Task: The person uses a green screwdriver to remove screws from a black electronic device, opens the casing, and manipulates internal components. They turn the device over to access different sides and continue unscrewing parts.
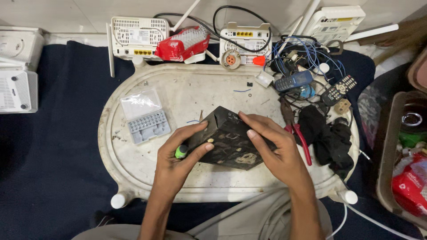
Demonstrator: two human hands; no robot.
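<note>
Black box [231, 140] tilted, long axis 10-to-4 o'clock. L hand [180, 153] clamps its 9 o'clock edge, fingers also pinching green-tipped tool [181, 151]; R hand [275, 149] fingers spread over 3 o'clock side.

There is a single view, from a camera worn on the person's head, looking almost straight down from close above onto a white oval plastic tabletop [147, 169], dirty and scuffed, that stands on a dark blue cloth [58, 146]. The tabletop's near edge lies low in the frame, just above the person's knees, and its far edge runs near the top, beside a pale wall. Both forearms enter from the bottom edge. The tabletop fills the middle, with its left and right ends both inside the frame.
</note>
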